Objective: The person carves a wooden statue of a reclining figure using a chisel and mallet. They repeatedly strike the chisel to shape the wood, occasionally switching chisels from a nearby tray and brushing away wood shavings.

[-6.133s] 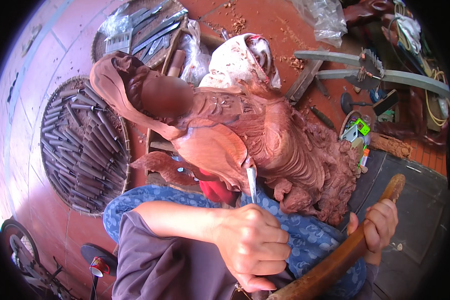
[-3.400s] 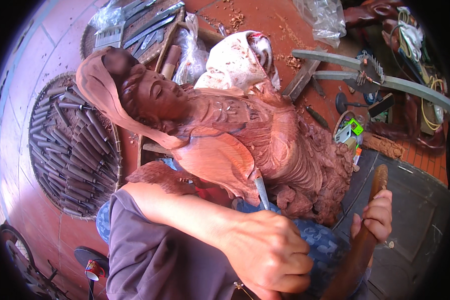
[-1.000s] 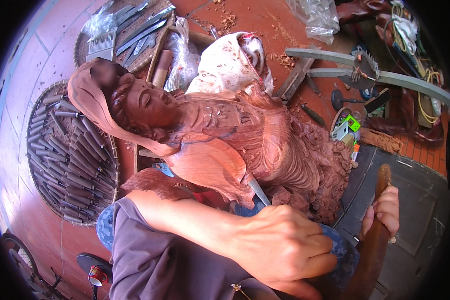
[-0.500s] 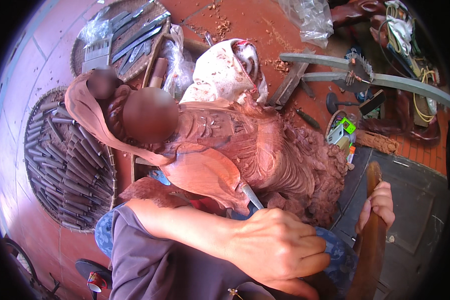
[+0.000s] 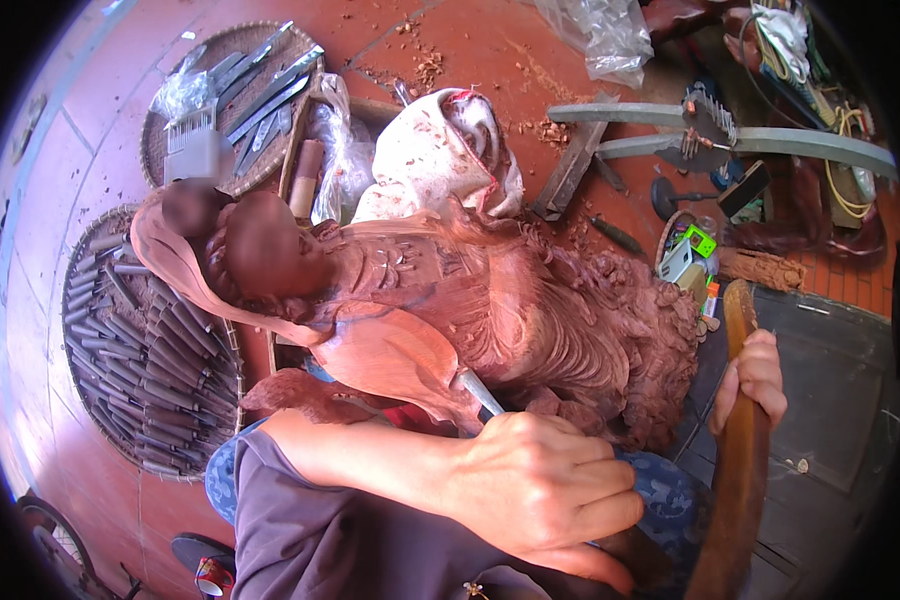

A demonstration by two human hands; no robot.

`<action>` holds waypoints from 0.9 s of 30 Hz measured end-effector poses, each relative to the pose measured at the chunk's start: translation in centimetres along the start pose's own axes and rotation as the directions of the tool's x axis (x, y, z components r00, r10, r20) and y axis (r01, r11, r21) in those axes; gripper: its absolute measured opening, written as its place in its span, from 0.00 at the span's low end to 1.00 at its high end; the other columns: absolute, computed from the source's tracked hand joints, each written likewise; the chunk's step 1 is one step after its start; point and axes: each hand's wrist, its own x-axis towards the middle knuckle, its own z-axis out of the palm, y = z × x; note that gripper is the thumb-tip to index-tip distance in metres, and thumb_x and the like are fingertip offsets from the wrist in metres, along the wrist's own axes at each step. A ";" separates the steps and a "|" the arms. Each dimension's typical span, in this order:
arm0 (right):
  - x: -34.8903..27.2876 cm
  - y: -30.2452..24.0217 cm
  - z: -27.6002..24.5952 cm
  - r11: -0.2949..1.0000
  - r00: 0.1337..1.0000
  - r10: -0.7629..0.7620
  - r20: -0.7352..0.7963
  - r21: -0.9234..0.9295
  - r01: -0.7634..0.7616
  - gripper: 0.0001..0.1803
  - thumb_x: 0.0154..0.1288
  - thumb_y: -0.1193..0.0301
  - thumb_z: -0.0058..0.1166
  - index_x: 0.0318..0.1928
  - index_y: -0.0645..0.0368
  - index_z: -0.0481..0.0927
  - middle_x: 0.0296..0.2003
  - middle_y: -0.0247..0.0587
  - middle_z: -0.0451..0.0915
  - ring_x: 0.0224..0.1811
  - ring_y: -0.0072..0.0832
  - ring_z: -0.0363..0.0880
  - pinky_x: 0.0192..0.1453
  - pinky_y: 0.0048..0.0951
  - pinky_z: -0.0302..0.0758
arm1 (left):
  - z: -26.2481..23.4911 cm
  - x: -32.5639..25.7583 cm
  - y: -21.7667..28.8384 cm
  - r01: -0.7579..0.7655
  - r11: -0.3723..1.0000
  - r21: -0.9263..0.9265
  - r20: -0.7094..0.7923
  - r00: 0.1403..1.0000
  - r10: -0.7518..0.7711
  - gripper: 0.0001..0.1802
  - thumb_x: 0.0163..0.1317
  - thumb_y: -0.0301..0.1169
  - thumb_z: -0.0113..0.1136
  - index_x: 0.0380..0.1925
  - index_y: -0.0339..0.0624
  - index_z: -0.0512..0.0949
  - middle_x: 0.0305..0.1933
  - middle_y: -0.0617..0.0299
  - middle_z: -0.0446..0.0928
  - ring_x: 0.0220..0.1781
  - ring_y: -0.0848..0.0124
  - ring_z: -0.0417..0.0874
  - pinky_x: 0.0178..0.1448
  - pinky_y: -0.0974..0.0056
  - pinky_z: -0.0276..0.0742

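A reddish-brown wood carving of a robed figure (image 5: 515,310) lies across the middle, its hooded head to the left. My left hand (image 5: 545,490) is wrapped round a chisel (image 5: 480,392), whose handle is mostly hidden in the fist. The metal blade points up and left, its tip at the edge of the carving's smooth, leaf-shaped sleeve (image 5: 390,345). To the right, my right hand (image 5: 750,380) grips a long, curved wooden club (image 5: 732,490) near its far end. The club's lower end runs out of the picture at the bottom.
Left of the carving, a round woven tray (image 5: 238,375) holds many dark-handled tools. Another tray (image 5: 150,150) behind it carries flat metal blades and a plastic bag. A white cloth sack (image 5: 420,150) lies beyond the carving. Grey curved bars (image 5: 820,150) stand at the back right.
The club and my right hand have moved slightly farther away. The view has shifted a little; the chisel's tip stays at the same edge of the sleeve, still in my left hand.
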 end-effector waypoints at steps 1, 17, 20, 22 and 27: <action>0.1 0.2 0.2 1.000 1.000 0.010 0.021 -0.020 -0.009 0.15 0.56 0.86 0.54 0.38 0.57 0.65 0.26 0.39 0.69 0.24 0.32 0.66 0.34 0.42 0.66 | -0.1 0.1 0.0 -0.003 1.000 0.029 -0.004 1.000 0.003 0.26 0.54 0.56 0.63 0.26 0.44 0.71 0.24 0.65 0.66 0.21 0.68 0.73 0.20 0.64 0.67; -0.3 -0.9 0.2 0.994 0.989 0.104 0.106 0.022 -0.107 0.15 0.54 0.86 0.55 0.36 0.57 0.65 0.25 0.38 0.68 0.25 0.31 0.66 0.37 0.42 0.66 | 1.7 0.3 0.3 -0.243 0.961 0.133 -0.130 0.957 0.260 0.28 0.65 0.58 0.49 0.21 0.45 0.75 0.20 0.69 0.70 0.17 0.78 0.69 0.15 0.72 0.60; -0.4 -1.1 0.1 0.994 0.987 0.103 0.125 0.029 -0.107 0.15 0.55 0.85 0.55 0.36 0.57 0.65 0.25 0.38 0.68 0.24 0.31 0.66 0.37 0.42 0.66 | -0.1 0.1 0.1 -0.210 0.973 0.099 -0.057 0.975 0.216 0.21 0.70 0.45 0.50 0.28 0.41 0.80 0.27 0.65 0.74 0.22 0.75 0.74 0.21 0.72 0.64; -0.1 -1.3 0.1 0.993 0.987 0.102 0.126 0.044 -0.108 0.15 0.55 0.85 0.56 0.36 0.57 0.65 0.25 0.38 0.68 0.24 0.31 0.66 0.37 0.42 0.66 | 0.0 0.0 0.3 -0.201 0.975 0.090 -0.077 0.975 0.208 0.21 0.70 0.44 0.49 0.28 0.39 0.80 0.27 0.63 0.74 0.22 0.74 0.75 0.22 0.73 0.65; 0.6 -2.1 -0.4 0.995 0.986 0.100 0.136 0.015 -0.103 0.15 0.55 0.85 0.56 0.36 0.57 0.64 0.25 0.37 0.68 0.25 0.30 0.66 0.38 0.43 0.66 | 1.5 -0.3 0.0 -0.204 0.971 0.124 -0.229 0.946 0.228 0.28 0.66 0.57 0.49 0.23 0.44 0.76 0.22 0.66 0.72 0.18 0.76 0.71 0.16 0.72 0.62</action>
